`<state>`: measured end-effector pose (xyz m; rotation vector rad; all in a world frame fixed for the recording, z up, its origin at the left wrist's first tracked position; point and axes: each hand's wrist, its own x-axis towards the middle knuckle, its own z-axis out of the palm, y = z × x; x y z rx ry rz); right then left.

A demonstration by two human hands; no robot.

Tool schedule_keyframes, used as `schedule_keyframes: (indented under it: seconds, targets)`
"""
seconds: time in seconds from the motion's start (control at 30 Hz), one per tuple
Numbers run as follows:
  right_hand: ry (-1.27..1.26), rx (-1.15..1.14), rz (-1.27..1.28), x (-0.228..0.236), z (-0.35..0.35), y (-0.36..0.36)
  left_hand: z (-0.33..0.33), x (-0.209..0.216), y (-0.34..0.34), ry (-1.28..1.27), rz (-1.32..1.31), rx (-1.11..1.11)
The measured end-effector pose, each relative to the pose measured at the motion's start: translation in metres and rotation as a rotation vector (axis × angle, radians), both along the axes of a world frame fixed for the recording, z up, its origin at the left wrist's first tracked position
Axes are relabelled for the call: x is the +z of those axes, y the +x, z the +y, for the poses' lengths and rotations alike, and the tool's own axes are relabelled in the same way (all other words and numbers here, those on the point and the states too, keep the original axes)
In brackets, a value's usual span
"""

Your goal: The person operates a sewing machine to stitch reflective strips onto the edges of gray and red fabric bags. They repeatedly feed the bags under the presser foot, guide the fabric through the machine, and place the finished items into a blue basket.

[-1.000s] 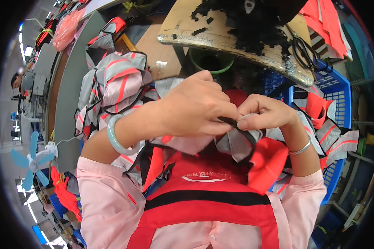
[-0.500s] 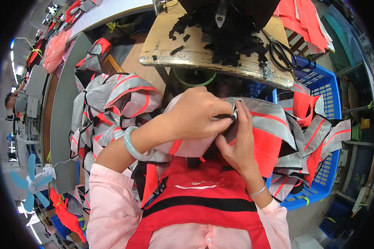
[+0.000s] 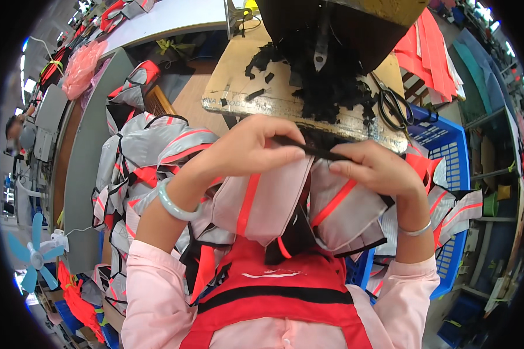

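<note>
Both my hands grip the black edge band [image 3: 319, 152] of a grey fabric piece [image 3: 273, 200] with bright red-orange stripes. My left hand [image 3: 255, 146] pinches it between thumb and fingers, a pale green bangle on that wrist. A short stretch away, my right hand [image 3: 381, 166] pinches the other end of the band, thumb below it. The band runs nearly level between them, in front of the work table. From it the fabric hangs in two panels, with a dark gap in the middle, over my red apron [image 3: 279, 276].
Black scraps [image 3: 332, 81] and black-handled scissors [image 3: 393, 107] lie on the worn table [image 3: 239, 87], under a dark machine part [image 3: 343, 23]. Similar grey and red pieces [image 3: 140, 151] heap at left; more fill a blue crate [image 3: 457, 174] at right. A fan [image 3: 36, 254] stands far left.
My hands have drawn apart, the right moving outward to the right. The black band now stretches between them, and the fabric hangs more openly in two panels.
</note>
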<state>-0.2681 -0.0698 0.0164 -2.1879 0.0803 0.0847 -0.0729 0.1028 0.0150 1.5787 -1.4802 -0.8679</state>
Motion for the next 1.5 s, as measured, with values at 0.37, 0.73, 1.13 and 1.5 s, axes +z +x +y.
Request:
schedule_keyframes:
  seconds: [0.37,0.73,1.13,1.5]
  targets:
    - [0.033,-0.259,0.22,-0.01,-0.07,0.049,-0.06,-0.017,0.041,0.085,0.169,0.2]
    - [-0.038,-0.196,0.287,-0.017,-0.103,0.084,-0.091,-0.033,0.067,0.116,0.289,0.241]
    - [0.008,-0.204,0.252,0.002,-0.102,0.09,-0.096,-0.033,0.073,0.129,0.375,0.297]
    - [0.015,-0.222,0.271,0.005,-0.115,0.082,-0.095,-0.026,0.072,0.101,0.43,0.369]
